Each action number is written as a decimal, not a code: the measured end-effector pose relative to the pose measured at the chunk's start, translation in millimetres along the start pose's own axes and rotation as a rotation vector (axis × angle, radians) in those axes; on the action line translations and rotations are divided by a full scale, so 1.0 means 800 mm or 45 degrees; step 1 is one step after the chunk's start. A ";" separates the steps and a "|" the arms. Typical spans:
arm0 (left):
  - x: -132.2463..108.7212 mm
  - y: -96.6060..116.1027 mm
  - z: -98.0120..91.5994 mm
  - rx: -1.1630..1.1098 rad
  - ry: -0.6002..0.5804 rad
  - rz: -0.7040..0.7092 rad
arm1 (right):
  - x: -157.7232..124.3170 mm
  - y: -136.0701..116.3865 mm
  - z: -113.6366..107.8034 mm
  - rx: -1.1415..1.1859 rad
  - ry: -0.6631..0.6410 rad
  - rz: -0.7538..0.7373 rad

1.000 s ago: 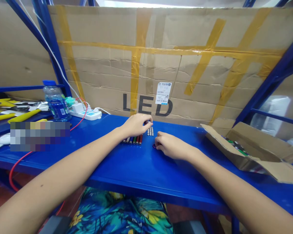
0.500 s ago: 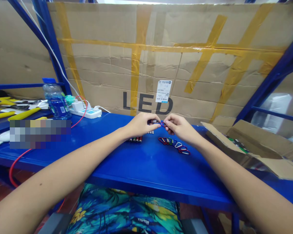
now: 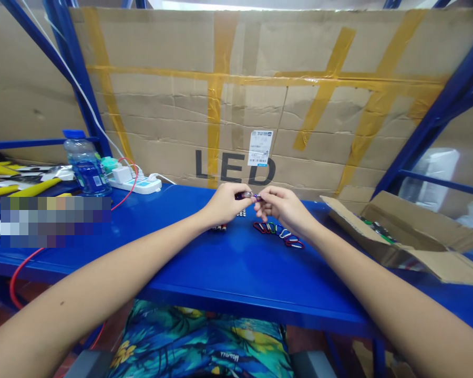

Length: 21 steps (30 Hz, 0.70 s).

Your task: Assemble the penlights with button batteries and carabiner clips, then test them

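My left hand (image 3: pixel 226 202) is curled around a slim dark tube (image 3: pixel 242 196), its silvery end poking out between thumb and forefinger, and my right hand (image 3: pixel 286 207) pinches a small purple piece (image 3: pixel 257 198) right by that end; whether the two are touching or linked, I can't tell behind my fingertips. Both sit up over the far middle of the blue table (image 3: pixel 220 273), clear of its surface. I take the purple piece for a clip like the carabiners (image 3: pixel 267 227) lying in a loose row below my right hand. The tube looks light and rigid, probably metal, so it should bear a firm squeeze without denting, though its smooth, round side could roll or slip; I'd wrap the body in the palm and leave the silvery end free. The clip should be lighter yet, stiff in its frame with perhaps a springy gate, and best nipped by its edge between thumb and forefinger, away from the gate. More metal-ended tubes (image 3: pixel 219 228) show past my left wrist, partly hidden, and the tiny silver rounds (image 3: pixel 242 213) beneath my hands look easy to scatter with a careless knuckle.
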<state>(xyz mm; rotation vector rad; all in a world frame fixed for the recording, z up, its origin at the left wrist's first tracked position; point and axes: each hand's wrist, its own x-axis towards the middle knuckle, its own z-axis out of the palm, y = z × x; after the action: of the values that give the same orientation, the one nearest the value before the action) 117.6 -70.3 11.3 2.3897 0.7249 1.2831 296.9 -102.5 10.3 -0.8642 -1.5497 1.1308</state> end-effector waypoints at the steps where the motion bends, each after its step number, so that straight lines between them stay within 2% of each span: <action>1: 0.000 0.000 0.000 0.016 0.014 0.026 | 0.000 -0.001 0.001 0.079 0.020 0.038; 5: -0.001 0.001 0.001 0.065 0.040 0.148 | 0.001 -0.003 0.007 0.175 0.157 0.086; 9: -0.003 0.001 0.003 0.104 0.039 0.197 | 0.000 -0.002 0.008 0.084 0.214 0.011; 15: -0.006 0.003 0.005 0.100 0.048 0.187 | 0.002 0.007 0.004 -0.130 0.194 -0.170; 21: -0.004 0.001 0.006 0.088 0.023 0.065 | 0.001 0.013 0.001 -0.442 0.248 -0.328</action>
<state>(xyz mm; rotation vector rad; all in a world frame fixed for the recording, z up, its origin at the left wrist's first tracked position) 120.2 -72.7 6.9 2.4694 0.7296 1.3217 295.5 -98.8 0.8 -0.9393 -1.6620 0.5842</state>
